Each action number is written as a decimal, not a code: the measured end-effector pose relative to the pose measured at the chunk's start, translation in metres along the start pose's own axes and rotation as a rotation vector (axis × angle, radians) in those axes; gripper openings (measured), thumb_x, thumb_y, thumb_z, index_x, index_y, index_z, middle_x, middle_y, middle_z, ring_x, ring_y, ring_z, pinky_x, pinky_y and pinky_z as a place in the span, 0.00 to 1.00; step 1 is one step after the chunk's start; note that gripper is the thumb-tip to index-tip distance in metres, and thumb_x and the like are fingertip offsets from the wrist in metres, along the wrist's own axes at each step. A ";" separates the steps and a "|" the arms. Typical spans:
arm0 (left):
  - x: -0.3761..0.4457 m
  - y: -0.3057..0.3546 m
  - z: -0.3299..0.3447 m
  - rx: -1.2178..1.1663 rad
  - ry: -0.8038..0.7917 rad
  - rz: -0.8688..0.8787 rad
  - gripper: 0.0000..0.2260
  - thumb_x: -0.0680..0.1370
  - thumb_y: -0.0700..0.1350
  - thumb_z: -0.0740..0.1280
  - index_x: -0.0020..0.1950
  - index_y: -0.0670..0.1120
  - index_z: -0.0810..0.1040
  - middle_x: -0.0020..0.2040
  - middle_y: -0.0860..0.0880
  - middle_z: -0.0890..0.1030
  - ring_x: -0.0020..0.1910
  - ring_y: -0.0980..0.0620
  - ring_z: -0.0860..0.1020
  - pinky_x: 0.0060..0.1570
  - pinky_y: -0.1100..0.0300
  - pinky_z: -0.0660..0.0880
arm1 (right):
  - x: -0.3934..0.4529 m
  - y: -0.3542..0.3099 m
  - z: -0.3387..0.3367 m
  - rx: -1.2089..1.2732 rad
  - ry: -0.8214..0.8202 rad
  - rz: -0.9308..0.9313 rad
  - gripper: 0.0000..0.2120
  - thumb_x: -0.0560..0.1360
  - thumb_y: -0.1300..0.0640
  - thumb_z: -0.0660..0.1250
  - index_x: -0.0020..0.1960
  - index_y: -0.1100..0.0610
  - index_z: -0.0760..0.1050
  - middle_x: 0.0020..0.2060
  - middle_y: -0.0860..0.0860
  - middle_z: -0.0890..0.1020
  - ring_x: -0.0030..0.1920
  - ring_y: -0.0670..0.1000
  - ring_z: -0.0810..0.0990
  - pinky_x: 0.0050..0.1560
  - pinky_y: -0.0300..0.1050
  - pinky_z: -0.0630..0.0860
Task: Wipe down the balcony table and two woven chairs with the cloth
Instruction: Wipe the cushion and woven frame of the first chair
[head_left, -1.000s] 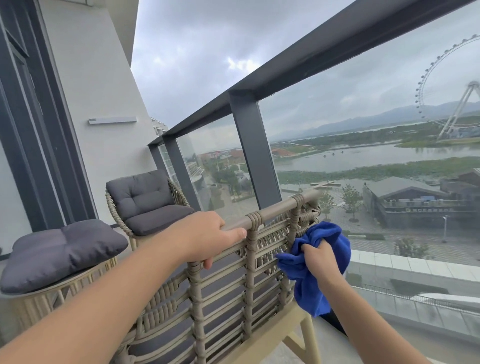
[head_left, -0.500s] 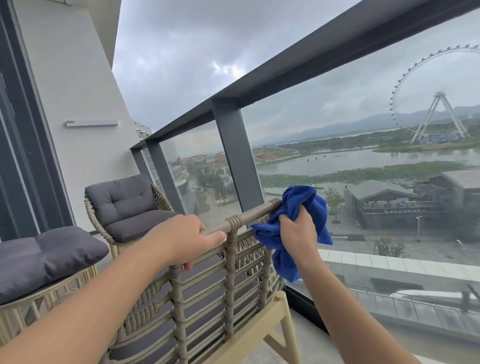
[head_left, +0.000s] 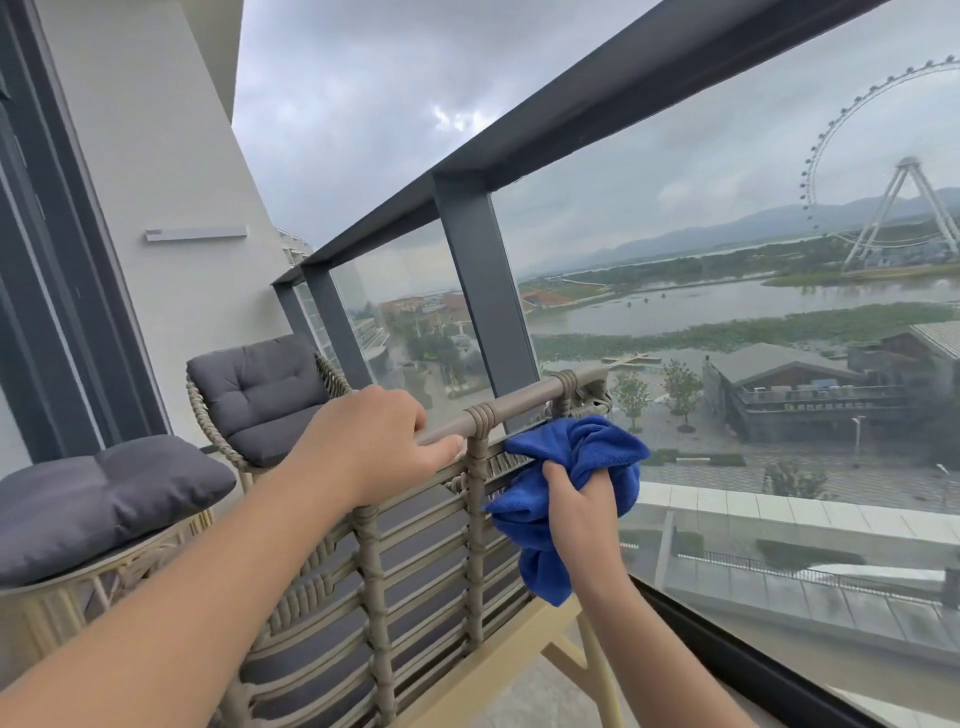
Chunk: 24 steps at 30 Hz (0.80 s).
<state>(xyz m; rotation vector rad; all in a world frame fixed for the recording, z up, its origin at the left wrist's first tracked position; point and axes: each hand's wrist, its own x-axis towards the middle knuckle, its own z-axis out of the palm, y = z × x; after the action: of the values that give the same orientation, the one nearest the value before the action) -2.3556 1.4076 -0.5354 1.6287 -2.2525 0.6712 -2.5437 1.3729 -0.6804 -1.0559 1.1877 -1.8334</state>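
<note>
We are looking down over a near chair (head_left: 395, 561) seen from behind, its woven back of horizontal strands and wrapped uprights filling the lower middle of the view. Our left hand (head_left: 374, 441) is grasping the chair's top rail (head_left: 519, 408), fingers curled over it and the thumb lying along its near side. Our right hand (head_left: 576, 512) is clenching a bunched blue cloth (head_left: 576, 452), which is pressing against the woven strands just below the rail, to the right of the left hand; a loose tail of the cloth is hanging down beside the right wrist. We are seeing a dark seat pad through the gaps in the weave, and the chair's pale frame leg is showing at the bottom. A second chair (head_left: 260, 400) with grey cushions is standing farther along the balcony, beside the wall. At the left edge, a grey cushion (head_left: 104, 499) is lying on a round table (head_left: 78, 597) with a pale rim and woven base. A dark railing (head_left: 571, 124) with glass panels is running along the right of both chairs, close behind the near chair's rail. Beyond the glass we are seeing water, low buildings, hills and a Ferris wheel (head_left: 883, 171) under a cloudy sky.
</note>
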 end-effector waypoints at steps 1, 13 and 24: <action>-0.003 0.003 0.000 0.078 0.053 0.029 0.26 0.78 0.69 0.58 0.36 0.47 0.77 0.31 0.50 0.77 0.34 0.50 0.77 0.35 0.55 0.75 | -0.007 0.006 0.006 0.008 -0.012 0.006 0.14 0.81 0.53 0.65 0.66 0.48 0.73 0.53 0.47 0.83 0.55 0.50 0.82 0.60 0.54 0.78; -0.054 -0.009 0.017 0.233 0.332 0.094 0.11 0.81 0.57 0.57 0.51 0.53 0.73 0.35 0.53 0.74 0.33 0.51 0.74 0.28 0.58 0.67 | -0.051 0.084 0.042 0.093 0.063 0.095 0.15 0.84 0.48 0.63 0.70 0.48 0.72 0.58 0.46 0.82 0.60 0.51 0.80 0.66 0.54 0.74; -0.068 -0.004 0.032 0.278 0.521 0.014 0.14 0.78 0.55 0.58 0.56 0.53 0.80 0.37 0.55 0.77 0.34 0.50 0.76 0.29 0.59 0.69 | -0.056 0.094 0.051 0.174 0.023 0.002 0.31 0.70 0.36 0.71 0.69 0.47 0.71 0.61 0.47 0.80 0.63 0.51 0.79 0.69 0.56 0.74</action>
<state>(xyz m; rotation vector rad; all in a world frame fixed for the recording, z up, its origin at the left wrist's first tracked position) -2.3283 1.4455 -0.5947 1.3397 -1.8520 1.2891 -2.4632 1.3715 -0.7700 -0.9368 1.0208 -1.9135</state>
